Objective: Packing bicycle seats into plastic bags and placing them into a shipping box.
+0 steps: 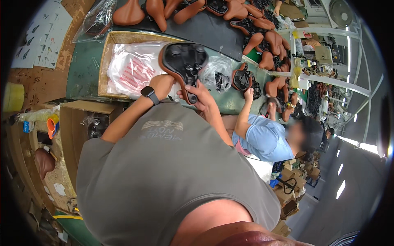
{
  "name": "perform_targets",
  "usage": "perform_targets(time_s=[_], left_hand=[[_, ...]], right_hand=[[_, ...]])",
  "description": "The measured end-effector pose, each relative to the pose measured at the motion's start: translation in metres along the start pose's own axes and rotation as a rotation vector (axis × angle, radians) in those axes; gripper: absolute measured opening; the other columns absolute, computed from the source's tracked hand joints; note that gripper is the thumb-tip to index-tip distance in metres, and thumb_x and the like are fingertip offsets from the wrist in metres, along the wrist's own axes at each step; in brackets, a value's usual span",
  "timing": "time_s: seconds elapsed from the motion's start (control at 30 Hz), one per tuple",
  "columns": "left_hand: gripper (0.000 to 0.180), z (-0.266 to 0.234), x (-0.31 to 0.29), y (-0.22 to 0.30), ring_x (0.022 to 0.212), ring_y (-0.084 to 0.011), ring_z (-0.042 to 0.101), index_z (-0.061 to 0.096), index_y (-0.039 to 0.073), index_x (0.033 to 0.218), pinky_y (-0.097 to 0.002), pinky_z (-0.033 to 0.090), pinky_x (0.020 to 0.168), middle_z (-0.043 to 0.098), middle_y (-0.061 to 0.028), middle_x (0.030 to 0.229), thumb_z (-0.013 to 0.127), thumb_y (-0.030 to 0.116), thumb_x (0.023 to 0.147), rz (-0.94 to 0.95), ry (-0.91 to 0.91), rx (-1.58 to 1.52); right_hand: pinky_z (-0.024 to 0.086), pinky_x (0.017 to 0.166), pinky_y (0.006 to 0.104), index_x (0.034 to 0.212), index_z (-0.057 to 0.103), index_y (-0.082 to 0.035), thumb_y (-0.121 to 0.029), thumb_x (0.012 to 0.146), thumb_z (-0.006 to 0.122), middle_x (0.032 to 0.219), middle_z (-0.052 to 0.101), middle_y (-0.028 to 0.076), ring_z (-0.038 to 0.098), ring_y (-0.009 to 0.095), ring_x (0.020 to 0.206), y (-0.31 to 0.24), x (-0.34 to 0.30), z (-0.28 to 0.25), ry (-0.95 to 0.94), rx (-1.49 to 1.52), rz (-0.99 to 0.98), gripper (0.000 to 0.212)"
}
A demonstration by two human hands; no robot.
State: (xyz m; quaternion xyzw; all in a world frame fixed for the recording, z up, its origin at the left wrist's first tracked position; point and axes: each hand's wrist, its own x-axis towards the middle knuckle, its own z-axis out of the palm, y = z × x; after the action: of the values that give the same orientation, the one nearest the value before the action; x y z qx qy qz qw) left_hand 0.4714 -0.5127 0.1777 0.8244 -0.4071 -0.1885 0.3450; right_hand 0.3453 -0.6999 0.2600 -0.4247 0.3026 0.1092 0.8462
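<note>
A brown bicycle saddle (186, 61) is held with its black underside and rails facing up. My right hand (201, 96) grips it near the narrow nose, thumb on the underside. Close against the saddle's left edge is my left hand (162, 85), a watch on its wrist. Its fingers are curled and partly hidden, so what they hold cannot be made out. Beneath and beyond both hands lies a shallow open box (102, 67) with clear plastic bags (133, 67) in it, one bearing red print. A crumpled clear bag (217, 76) with black parts rests right of the saddle.
Many brown saddles (236, 10) are spread along the far side of the green bench (84, 71). At the right, a co-worker in blue (262, 137) handles another saddle (242, 78). An open cardboard box (78, 123) stands to my left, beside a shelf with an orange tape dispenser (52, 125).
</note>
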Motion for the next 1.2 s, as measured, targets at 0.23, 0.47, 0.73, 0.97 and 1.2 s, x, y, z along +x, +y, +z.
perform_targets(time_s=[0.23, 0.47, 0.73, 0.97, 1.2], left_hand=[[0.022, -0.083, -0.052, -0.034, 0.097, -0.0207, 0.075, 0.073, 0.005, 0.121, -0.0384, 0.058, 0.082, 0.078, -0.0075, 0.108, 0.062, 0.022, 0.112, -0.464, 0.319, -1.817], [0.024, -0.172, -0.049, -0.076, 0.079, -0.0075, 0.061, 0.075, 0.005, 0.123, -0.0255, 0.051, 0.072, 0.069, 0.0029, 0.094, 0.072, 0.025, 0.109, -0.531, 0.566, -1.477], [0.026, -0.248, 0.02, 0.057, 0.077, -0.0198, 0.062, 0.083, 0.006, 0.12, -0.0356, 0.049, 0.066, 0.066, -0.0068, 0.089, 0.077, 0.003, 0.095, 0.368, 0.489, -0.341], [0.019, -0.304, -0.047, -0.012, 0.097, -0.0174, 0.066, 0.079, 0.0, 0.119, -0.0317, 0.054, 0.087, 0.071, -0.0083, 0.111, 0.074, 0.002, 0.101, -0.237, 1.317, -0.044], [0.017, -0.184, 0.019, -0.04, 0.09, -0.0186, 0.073, 0.077, 0.004, 0.118, -0.0337, 0.058, 0.081, 0.079, -0.0092, 0.106, 0.073, 0.007, 0.101, -0.318, 0.891, -0.48]], right_hand=[[0.061, 0.081, 0.0397, 0.137, 0.059, -0.005, -0.008, 0.101, 0.077, 0.108, 0.067, 0.014, 0.066, 0.026, 0.097, -0.006, 0.031, 0.004, -0.08, 0.503, 0.13, 0.041], [0.053, 0.085, 0.0409, 0.13, 0.064, -0.004, -0.011, 0.094, 0.084, 0.111, 0.07, 0.009, 0.064, 0.025, 0.101, -0.045, 0.03, 0.028, -0.482, -0.004, -0.189, 0.042], [0.062, 0.088, 0.0357, 0.169, 0.029, 0.0, -0.008, 0.087, 0.092, 0.123, 0.071, 0.016, 0.073, 0.024, 0.106, -0.085, 0.12, 0.101, -0.174, -0.507, 0.175, 0.104], [0.048, 0.113, 0.0537, 0.153, 0.048, 0.011, -0.045, 0.086, 0.091, 0.141, 0.063, 0.03, 0.063, 0.047, 0.128, -0.212, 0.32, 0.09, 0.356, -1.435, -1.005, 0.097], [0.065, 0.093, 0.0483, 0.137, 0.071, -0.003, -0.049, 0.09, 0.085, 0.133, 0.073, 0.028, 0.078, 0.04, 0.107, -0.279, 0.453, -0.047, 0.58, -1.683, -0.297, 0.067]])
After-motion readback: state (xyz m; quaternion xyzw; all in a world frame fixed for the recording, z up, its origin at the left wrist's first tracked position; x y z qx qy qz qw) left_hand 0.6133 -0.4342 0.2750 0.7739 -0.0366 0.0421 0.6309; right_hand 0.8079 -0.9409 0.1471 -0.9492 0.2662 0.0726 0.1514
